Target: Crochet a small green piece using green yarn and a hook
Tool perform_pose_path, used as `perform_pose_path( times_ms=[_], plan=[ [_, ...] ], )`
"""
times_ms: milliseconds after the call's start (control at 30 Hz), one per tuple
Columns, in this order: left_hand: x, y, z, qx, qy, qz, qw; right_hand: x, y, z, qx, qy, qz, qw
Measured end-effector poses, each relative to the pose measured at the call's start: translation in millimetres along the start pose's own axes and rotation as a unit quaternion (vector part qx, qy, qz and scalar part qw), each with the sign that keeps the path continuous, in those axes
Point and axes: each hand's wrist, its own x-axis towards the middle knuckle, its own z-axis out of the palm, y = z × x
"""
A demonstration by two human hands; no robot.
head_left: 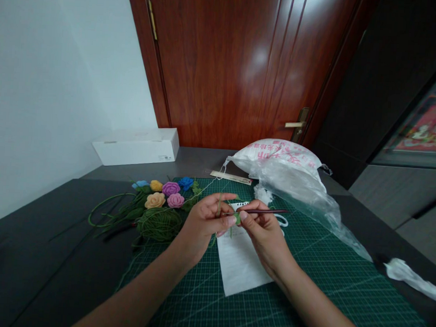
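Note:
My right hand (260, 225) grips a crochet hook (264, 211) with a dark handle, its metal tip pointing left. Between both hands is a small piece of green crochet work (237, 218), pinched at its edge by my left hand (210, 216). Green yarn loops over the left fingers, and the index finger is stretched out to the right. Left of that hand lies a ball of green yarn (160, 224). Below the hands a sheet of white paper (240, 263) rests on the green cutting mat (197, 297).
Crocheted flowers (171, 188) in several colours lie behind the yarn ball. A white box (139, 148) stands at the back left. At the back right are a large plastic bag (286, 159) and a ruler (231, 177). Scissors (282, 220) lie partly hidden behind my right hand.

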Motion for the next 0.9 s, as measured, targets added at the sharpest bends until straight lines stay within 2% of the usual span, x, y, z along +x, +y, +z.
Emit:
perform_pose_path(
  times_ms=[367,900],
  plan=[
    [2.6,1.8,-2.9,0.012,0.001,0.006,1.0,0.0,-3.8,2.5,0.027,-0.026,0.017,0.999],
    [3.6,10.0,-6.6,0.016,0.012,0.037,0.999,6.5,-16.3,-2.3,-0.068,-0.051,-0.053,0.995]
  ],
)
